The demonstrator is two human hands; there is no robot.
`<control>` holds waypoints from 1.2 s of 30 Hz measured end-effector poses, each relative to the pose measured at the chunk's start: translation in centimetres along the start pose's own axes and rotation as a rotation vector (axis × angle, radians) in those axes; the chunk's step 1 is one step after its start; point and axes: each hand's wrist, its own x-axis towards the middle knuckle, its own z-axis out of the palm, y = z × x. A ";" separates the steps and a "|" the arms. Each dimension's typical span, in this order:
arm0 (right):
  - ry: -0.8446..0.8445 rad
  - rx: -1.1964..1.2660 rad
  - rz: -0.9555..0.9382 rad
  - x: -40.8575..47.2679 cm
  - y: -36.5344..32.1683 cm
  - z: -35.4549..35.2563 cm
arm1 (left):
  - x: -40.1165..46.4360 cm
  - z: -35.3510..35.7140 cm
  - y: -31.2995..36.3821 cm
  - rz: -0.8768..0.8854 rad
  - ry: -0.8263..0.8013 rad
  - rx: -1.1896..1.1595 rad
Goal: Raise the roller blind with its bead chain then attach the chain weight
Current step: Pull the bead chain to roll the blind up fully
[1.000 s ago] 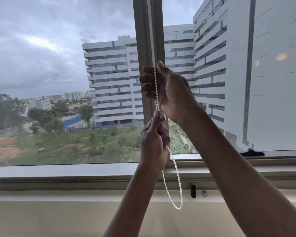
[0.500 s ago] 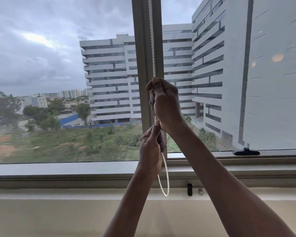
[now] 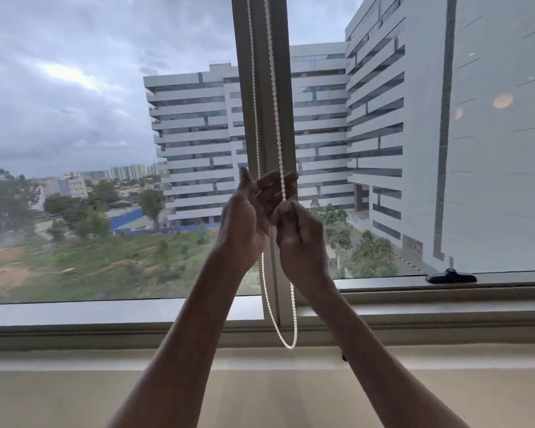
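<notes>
The white bead chain hangs as two strands in front of the window mullion and ends in a loop just below the sill. My right hand is pinched on the right strand, thumb and forefinger closed on it. My left hand is beside it at the same height with its fingers stretched apart; the left strand passes behind those fingers. The roller blind is out of view above. No chain weight shows on the loop.
A black window handle lies on the lower frame at the right. The grey sill runs across, with a cream wall below. A small dark fitting on the wall peeks out beside my right forearm.
My right hand has come down the chain, from above my left hand to level with it. My left hand has let go, risen and spread its fingers.
</notes>
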 end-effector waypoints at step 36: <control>-0.193 0.087 0.230 6.0 0.8 -2.7 | 4.1 1.8 -2.2 0.500 0.186 0.241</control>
